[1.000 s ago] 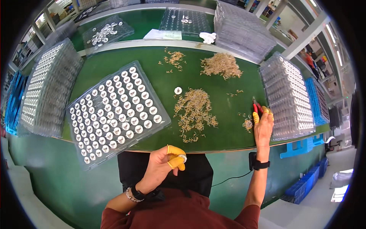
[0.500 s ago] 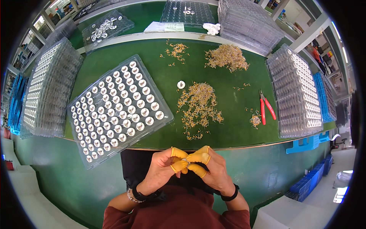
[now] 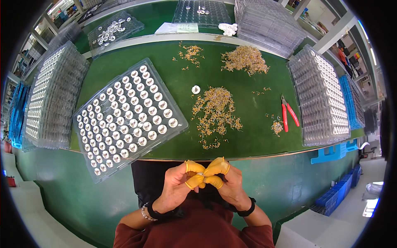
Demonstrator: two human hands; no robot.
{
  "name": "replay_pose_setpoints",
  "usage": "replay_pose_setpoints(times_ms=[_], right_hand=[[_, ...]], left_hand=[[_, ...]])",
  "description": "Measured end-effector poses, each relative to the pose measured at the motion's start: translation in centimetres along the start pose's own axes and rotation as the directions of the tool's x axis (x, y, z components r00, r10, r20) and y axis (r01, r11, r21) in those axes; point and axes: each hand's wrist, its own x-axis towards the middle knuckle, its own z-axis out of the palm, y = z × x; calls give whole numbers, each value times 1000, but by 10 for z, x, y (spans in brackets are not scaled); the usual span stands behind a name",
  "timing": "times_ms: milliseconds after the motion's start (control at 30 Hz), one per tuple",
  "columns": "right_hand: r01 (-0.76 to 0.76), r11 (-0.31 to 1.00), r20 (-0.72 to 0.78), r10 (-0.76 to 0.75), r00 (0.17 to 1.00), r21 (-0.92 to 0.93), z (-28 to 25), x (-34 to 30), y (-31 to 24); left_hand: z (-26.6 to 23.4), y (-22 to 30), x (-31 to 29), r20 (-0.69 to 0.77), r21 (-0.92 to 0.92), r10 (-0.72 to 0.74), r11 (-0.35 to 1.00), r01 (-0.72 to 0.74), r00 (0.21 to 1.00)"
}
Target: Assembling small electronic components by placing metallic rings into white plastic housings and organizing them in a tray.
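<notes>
Above my lap, just in front of the table edge, my left hand (image 3: 175, 186) and my right hand (image 3: 228, 185) meet, with yellow finger cots on the thumbs and fingertips. Both are closed in a pinch around one small, light-coloured part (image 3: 201, 174), mostly covered by the fingers, so its kind cannot be made out. Left of centre, a clear plastic tray (image 3: 179, 113) lies tilted, holding rows of round white-and-silver parts. A single round part (image 3: 195, 89) lies beside a loose heap of small orange-yellow components with wire leads (image 3: 217, 109).
Cutting pliers with red handles (image 3: 284, 118) lie at the right, near a small cluster of components (image 3: 276, 127). Another component heap (image 3: 245, 60) is farther back. Stacked filled trays flank the table on the left (image 3: 51, 97) and right (image 3: 320, 99). A crumpled white cloth (image 3: 228, 29) sits behind.
My fingers have shifted slightly around the small part, covering more of it. The view has moved a little; the things on the table look the same.
</notes>
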Motion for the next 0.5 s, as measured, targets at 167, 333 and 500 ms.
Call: replay_pose_setpoints(times_ms=[167, 333, 500], right_hand=[[-120, 948, -104, 156, 982, 295, 5, -9, -9], [-121, 960, -130, 158, 979, 254, 1, -15, -7], [-7, 1000, -120, 11, 993, 30, 2, -10, -7]], left_hand=[[3, 0, -2, 60, -43, 125, 992, -122, 990], [3, -3, -1, 51, -32, 119, 993, -117, 992], [3, -4, 1, 20, -81, 108, 991, -106, 994]])
